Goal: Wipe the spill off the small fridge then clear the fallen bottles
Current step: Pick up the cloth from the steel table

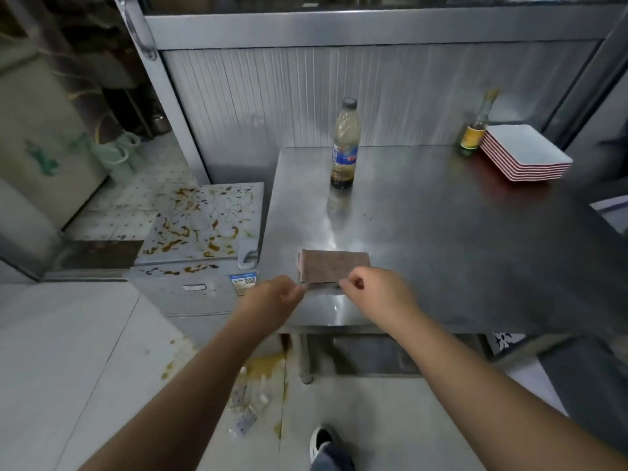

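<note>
**Both hands at the folded cloth, near edge of the steel table**

I see the left hand (pixel 283 294) and right hand (pixel 368 288) pinching the near corners of a brown folded cloth (pixel 333 268), which lies flat on the steel table (pixel 458 239) close to its front edge. Each hand is closed on the cloth's near hem, fingers curled.

The small fridge (pixel 204 226) sits lower, just left of the table, its top streaked with an orange-brown spill (pixel 190 229) reaching to the front lip. The table's left edge runs right beside the fridge top with only a narrow seam between.

Fallen bottles (pixel 246 406) lie on the tiled floor by the table leg, in a yellowish puddle (pixel 265 365), near my shoe (pixel 323 440).

On the table, a standing plastic bottle (pixel 345 144) is well behind the cloth; a small glass bottle (pixel 474 130) touches a stack of plates (pixel 526 153) at the far right. The middle of the table is open.
</note>
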Available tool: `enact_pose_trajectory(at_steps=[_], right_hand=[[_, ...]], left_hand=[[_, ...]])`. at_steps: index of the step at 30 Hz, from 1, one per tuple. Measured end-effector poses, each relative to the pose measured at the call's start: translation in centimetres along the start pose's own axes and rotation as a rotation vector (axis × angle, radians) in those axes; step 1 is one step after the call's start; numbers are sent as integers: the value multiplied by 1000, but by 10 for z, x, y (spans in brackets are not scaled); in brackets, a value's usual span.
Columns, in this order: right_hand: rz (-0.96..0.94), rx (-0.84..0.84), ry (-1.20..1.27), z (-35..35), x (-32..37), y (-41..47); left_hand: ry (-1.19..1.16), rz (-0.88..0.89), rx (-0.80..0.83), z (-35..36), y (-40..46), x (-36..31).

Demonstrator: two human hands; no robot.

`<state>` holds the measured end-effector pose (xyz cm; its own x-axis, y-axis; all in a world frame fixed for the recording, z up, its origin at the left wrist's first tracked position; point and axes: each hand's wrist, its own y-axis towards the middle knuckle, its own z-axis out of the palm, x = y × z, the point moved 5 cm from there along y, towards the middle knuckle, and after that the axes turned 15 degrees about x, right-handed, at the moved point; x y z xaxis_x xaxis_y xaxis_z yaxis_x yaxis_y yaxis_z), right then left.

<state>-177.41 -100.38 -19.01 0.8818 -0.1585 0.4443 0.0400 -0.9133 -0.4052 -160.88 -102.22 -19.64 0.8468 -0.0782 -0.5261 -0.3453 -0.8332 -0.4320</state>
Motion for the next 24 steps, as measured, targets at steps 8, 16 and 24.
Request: enact_pose_trajectory(at_steps=[8, 16, 24], right_hand=[[-40, 85, 102, -14, -14, 65], [-98, 212, 78, -18, -30, 126], [-151, 545, 201, -11, -32, 173]], left_hand=[[-596, -218, 90, 21, 53, 14], [-870, -423, -81, 34, 83, 19], [-1557, -523, -335, 66, 98, 2]])
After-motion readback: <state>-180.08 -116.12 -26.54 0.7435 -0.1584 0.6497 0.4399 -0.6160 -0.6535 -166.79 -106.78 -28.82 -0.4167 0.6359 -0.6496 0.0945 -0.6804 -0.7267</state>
